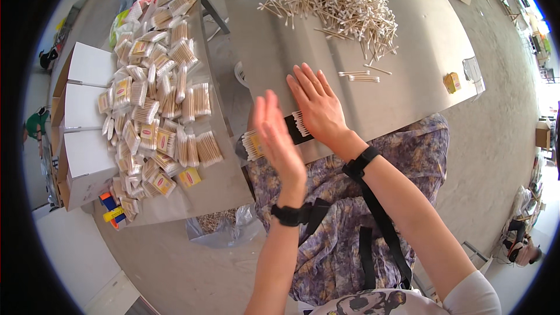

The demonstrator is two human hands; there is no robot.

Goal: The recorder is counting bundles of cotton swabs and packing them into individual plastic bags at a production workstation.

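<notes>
At the near edge of the smooth metal table, fluffy-tipped cotton swabs are apparently being squared up; gentle, even pressure seems to be called for. They are being partly covered by the right hand, fingers straight; the blurred left hand is being held with fingers outstretched.

Swabs are tan with white tips, wristbands are plain black. The cloth has this blotchy purple-and-tan print, and the table's kinda silvery grey.
</notes>
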